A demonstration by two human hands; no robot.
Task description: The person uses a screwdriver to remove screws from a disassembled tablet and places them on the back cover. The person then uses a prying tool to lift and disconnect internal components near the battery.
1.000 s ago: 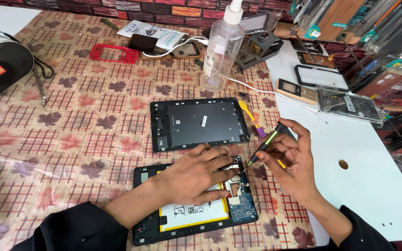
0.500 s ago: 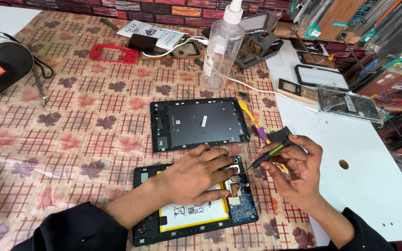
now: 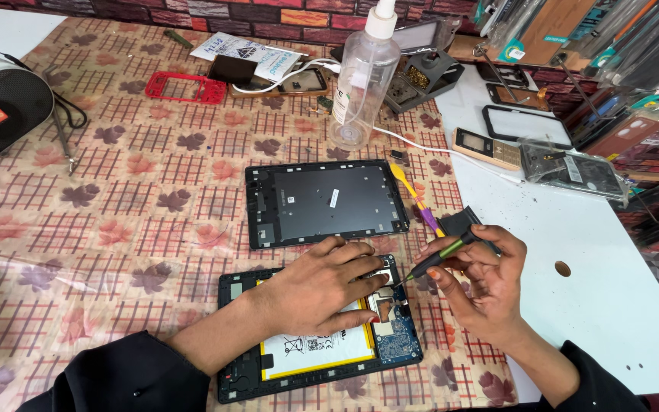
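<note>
At the top centre of the frame I see a clear spray bottle [image 3: 361,80] standing on a patterned tablecloth [image 3: 139,221], with a white cable [image 3: 451,151] trailing right from its base. A red phone frame [image 3: 184,87] lies at upper left centre beside some printed packets [image 3: 247,52], and a round black-and-white speaker [image 3: 3,111] fills the far left edge. A white board [image 3: 596,305] covers the right side, carrying an old keypad phone [image 3: 488,149], an empty black screen frame [image 3: 526,123] and a clear bag of parts [image 3: 573,169]. Just above centre lies the tablet's removed back cover [image 3: 323,202], inside facing up, with a yellow and purple pry tool [image 3: 416,200] close by its right edge.

Nothing stands between my hands and the work. The opened tablet [image 3: 318,347] lies at lower centre, well below the back cover, its black frame ringing a white battery with a yellow border and a blue circuit board at lower right. My left hand [image 3: 322,286] rests flat, fingers spread, pressing down on the tablet's upper part and hiding much of it; it grasps nothing. My right hand [image 3: 482,286] is closed around a green-handled screwdriver [image 3: 440,258], pinched between thumb and fingers, the tip angled down-left towards the tablet's top right corner beside my left fingertips. Whether the tip touches the board I cannot tell.
</note>
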